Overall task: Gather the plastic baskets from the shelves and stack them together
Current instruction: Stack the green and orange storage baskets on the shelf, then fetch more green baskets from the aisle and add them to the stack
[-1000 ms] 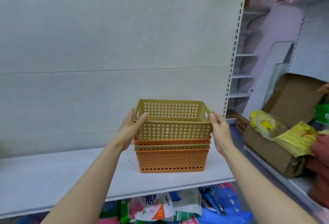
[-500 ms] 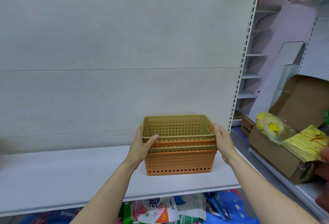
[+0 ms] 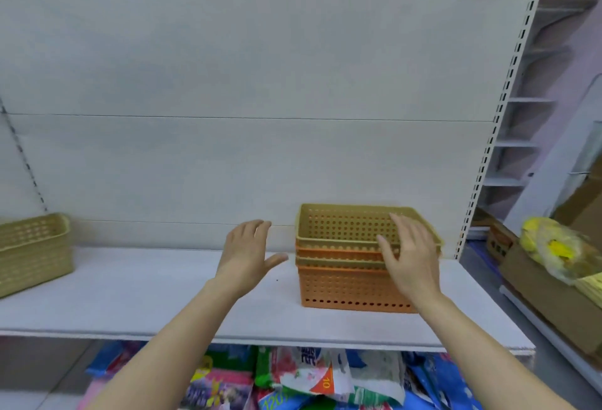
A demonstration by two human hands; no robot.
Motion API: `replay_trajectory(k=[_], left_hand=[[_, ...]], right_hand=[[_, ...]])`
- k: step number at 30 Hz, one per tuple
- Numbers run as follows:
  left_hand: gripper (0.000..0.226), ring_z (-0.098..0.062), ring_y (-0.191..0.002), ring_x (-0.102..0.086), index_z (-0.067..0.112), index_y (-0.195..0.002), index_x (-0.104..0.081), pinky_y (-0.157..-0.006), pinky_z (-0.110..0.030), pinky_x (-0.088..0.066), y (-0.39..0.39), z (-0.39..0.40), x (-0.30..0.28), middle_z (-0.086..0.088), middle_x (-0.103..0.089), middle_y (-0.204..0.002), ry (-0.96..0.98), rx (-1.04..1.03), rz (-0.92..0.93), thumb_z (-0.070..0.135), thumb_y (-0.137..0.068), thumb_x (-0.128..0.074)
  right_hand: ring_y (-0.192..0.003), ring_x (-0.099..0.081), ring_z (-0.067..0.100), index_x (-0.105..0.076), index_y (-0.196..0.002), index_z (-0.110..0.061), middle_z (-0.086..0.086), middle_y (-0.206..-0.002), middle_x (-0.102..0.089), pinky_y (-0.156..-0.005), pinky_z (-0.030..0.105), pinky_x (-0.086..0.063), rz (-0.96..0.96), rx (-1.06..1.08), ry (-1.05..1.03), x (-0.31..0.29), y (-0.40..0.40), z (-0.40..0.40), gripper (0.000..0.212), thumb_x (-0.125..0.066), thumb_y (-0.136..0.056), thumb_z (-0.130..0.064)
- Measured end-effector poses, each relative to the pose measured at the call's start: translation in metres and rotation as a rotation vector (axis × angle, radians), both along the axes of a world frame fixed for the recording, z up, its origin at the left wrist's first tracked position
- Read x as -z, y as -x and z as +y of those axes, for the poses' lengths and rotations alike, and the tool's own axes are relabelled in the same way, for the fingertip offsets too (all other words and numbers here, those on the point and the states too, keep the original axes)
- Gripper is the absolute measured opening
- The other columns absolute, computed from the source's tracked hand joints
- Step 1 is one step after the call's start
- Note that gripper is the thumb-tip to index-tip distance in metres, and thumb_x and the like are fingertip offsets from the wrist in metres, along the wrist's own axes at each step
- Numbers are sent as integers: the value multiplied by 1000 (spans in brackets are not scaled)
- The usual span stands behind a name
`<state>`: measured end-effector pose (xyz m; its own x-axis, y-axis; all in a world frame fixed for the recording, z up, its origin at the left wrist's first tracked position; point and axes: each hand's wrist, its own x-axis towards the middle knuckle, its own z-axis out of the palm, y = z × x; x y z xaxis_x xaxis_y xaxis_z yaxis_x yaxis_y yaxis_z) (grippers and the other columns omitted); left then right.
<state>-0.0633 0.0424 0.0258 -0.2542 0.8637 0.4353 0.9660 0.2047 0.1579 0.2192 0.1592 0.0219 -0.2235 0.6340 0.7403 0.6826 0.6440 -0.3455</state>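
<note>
Shelf (image 3: 130, 295): white. Stack (image 3: 345, 266) of nested baskets, orange and olive alternating, olive on top, top one empty. Lone olive basket (image 3: 32, 253) well apart, far left. Left hand (image 3: 246, 256) open, beside stack, not touching. Right hand (image 3: 412, 254) open, fingers spread in front of stack; contact unclear. Packets (image 3: 309, 373) below shelf; "10" legible. Cardboard box (image 3: 550, 292) at right holds yellow bags.

Bare shelf (image 3: 146, 295) lies open leftward of the left hand (image 3: 246, 254) up to the lone basket (image 3: 32, 251); the basket stack (image 3: 351, 279) blocks its right, behind the right hand (image 3: 411, 254).
</note>
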Motion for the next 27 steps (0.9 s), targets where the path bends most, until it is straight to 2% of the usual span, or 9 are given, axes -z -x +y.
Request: replay_trajectory(k=[2,4,9,15,18,22,27], left_hand=[[72,-30,-133,-44,11,-143,-48,-110,-41,-34,13,-22,-1,-8,-51,-143,-62,-6,78,57,-89,-59],[67,-33,-125,-52,9,-137,-55,-105,-44,-40,29,-45,-1,-9,-58,-135,-96,-39,142,53,-87,-65],[62,-32,-118,-57,9,-132,-59,-97,-44,-46,79,-116,-2,-9,-62,-129,-116,-148,216,49,-86,-68],[61,-36,-104,-64,6,-120,-66,-86,-46,-51,153,-206,1,-13,-68,-115,-33,-290,258,45,-76,-80],[61,-36,-103,-65,5,-118,-67,-87,-46,-51,184,-250,4,-13,-69,-113,-18,-339,245,42,-72,-83],[56,-36,-112,-60,7,-122,-65,-94,-48,-47,223,-300,10,-12,-66,-120,-25,-398,217,38,-78,-80],[48,-35,-110,-61,8,-120,-65,-91,-47,-48,277,-342,19,-12,-66,-120,-34,-476,199,36,-82,-76]], right_hand=[[-125,-50,27,-55,-132,-8,10,-130,-60,-110,38,-29,-75,-101,-30,2,28,-19,52,-50,-93,-41],[-123,-52,25,-56,-130,-8,8,-127,-61,-110,39,-34,-102,-213,-42,4,59,-39,52,-49,-92,-43],[-112,-59,25,-59,-125,-6,8,-118,-65,-101,38,-42,-91,-383,-73,10,142,-100,49,-48,-91,-41],[-102,-62,27,-63,-119,-6,8,-112,-68,-93,37,-47,-92,-492,-79,21,241,-175,47,-49,-91,-40],[-102,-62,25,-63,-119,-6,7,-111,-68,-91,35,-49,-75,-539,-54,25,284,-212,47,-48,-90,-40],[-103,-63,25,-63,-119,-7,6,-112,-68,-90,35,-49,-72,-601,-17,32,337,-253,47,-47,-90,-40],[-103,-62,25,-63,-120,-7,6,-113,-68,-89,35,-49,-96,-658,11,39,399,-277,47,-47,-89,-38]])
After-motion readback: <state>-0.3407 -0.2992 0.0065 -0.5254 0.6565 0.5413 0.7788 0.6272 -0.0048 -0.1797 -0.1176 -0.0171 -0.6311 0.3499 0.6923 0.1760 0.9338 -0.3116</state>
